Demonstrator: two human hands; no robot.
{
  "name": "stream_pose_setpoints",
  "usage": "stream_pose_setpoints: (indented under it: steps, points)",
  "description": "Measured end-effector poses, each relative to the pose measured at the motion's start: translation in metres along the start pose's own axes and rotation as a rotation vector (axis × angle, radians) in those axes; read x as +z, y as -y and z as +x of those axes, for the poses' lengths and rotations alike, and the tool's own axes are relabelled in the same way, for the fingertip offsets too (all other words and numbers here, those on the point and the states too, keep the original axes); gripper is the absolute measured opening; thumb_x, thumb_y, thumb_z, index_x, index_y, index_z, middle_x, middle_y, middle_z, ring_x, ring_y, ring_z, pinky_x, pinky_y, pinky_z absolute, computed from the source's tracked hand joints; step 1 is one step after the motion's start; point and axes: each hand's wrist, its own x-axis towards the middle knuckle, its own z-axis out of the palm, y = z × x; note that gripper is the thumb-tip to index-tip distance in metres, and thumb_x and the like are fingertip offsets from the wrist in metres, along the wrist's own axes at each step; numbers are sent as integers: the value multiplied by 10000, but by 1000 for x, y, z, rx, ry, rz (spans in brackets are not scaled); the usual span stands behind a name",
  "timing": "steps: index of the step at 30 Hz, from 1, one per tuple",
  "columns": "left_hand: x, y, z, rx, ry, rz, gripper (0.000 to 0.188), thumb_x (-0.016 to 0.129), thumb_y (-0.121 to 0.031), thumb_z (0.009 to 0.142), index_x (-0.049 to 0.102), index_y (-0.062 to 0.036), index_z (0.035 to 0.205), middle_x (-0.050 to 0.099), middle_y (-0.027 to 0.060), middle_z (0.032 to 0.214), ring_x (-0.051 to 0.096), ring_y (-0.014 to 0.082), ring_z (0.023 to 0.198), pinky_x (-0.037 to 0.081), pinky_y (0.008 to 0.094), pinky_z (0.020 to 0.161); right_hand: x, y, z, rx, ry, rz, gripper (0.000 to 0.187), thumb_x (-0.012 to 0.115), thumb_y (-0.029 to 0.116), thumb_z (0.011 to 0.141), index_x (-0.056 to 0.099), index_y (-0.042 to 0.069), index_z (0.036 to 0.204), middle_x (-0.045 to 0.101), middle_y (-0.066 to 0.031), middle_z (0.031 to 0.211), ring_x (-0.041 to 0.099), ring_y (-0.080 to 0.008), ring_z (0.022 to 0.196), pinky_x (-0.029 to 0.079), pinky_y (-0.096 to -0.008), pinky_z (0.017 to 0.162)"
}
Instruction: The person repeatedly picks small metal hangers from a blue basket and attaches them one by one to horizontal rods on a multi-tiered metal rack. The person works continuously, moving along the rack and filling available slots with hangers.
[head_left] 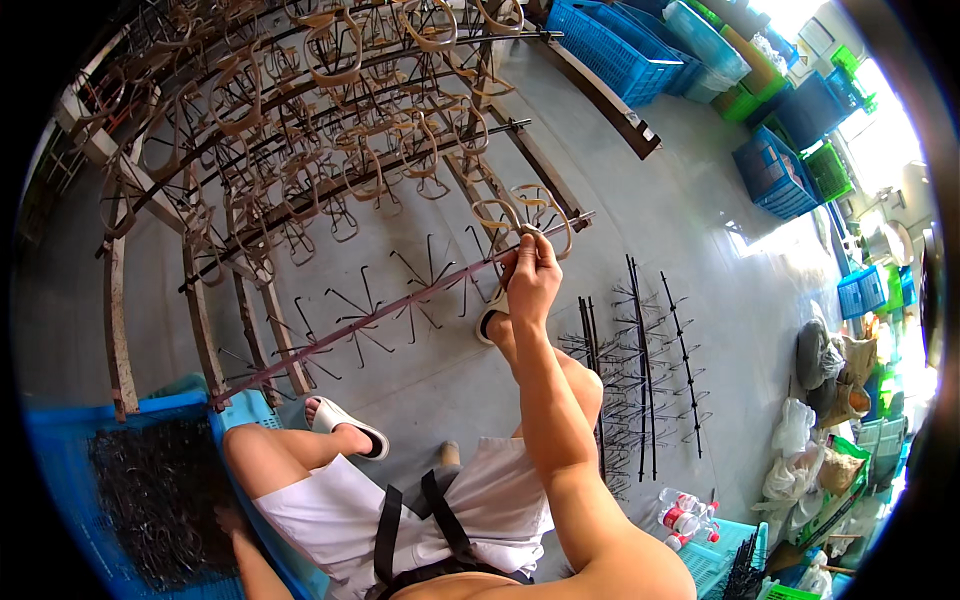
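Observation:
My right hand (532, 283) is raised ahead of me, its fingertips pinched on a tan loop-shaped frame (497, 212) at the right end of a reddish rod (375, 313). Thin bent wire hooks stick out along that rod; those left of my hand carry nothing. Another tan loop hangs beside my fingertips. Down at the lower left, my left hand (230, 520) reaches into a blue crate (60, 480) at the edge of a tangled heap of thin black pieces (155, 500). Its fingers are too dark and hidden to make out.
A brown metal rack (118, 300) holds several rods hung with tan loops. Hooked rods (640, 370) lie on the grey floor to my right. Blue baskets (615, 50) stand at the far right. Plastic bottles (685, 515) rest on a teal crate (725, 550) near my right elbow.

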Motion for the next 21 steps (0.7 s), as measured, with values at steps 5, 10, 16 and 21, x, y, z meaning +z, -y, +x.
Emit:
stream_pose_setpoints:
  steps: [5, 10, 16, 21]
  points:
    - [-46, -69, -58, 147, 92, -35, 453, 574, -357, 833, 538, -33, 1148, 575, 234, 1125, 555, 415, 1036, 470, 468, 865, -14, 5, 4, -12, -26, 23, 181, 475, 179, 954, 590, 40, 943, 535, 15, 598, 398, -27, 436, 318, -198, 392]
    - [-37, -13, 14, 351, 172, -423, 365, 585, -237, 843, 589, 52, 1066, 622, 215, 1062, 595, 319, 982, 463, 386, 844, -4, -5, 5, -57, -40, -75, 184, 468, 177, 956, 587, 38, 938, 519, 24, 591, 386, -30, 446, 293, -202, 392]
    - [-129, -92, -67, 526, 110, -576, 353, 478, -212, 912, 552, 59, 1124, 569, 242, 1132, 539, 342, 1046, 397, 367, 908, -19, 5, 3, 26, 52, -20, 181, 452, 170, 960, 570, 38, 924, 528, 17, 624, 392, -33, 449, 296, -198, 393]
    - [-154, -108, -88, 640, -66, -80, 298, 504, -227, 899, 572, 18, 1055, 557, 244, 1029, 522, 411, 967, 407, 430, 834, -12, 2, -2, 67, 42, 213, 163, 455, 176, 964, 561, 63, 916, 513, 21, 625, 388, -35, 434, 286, -192, 371]
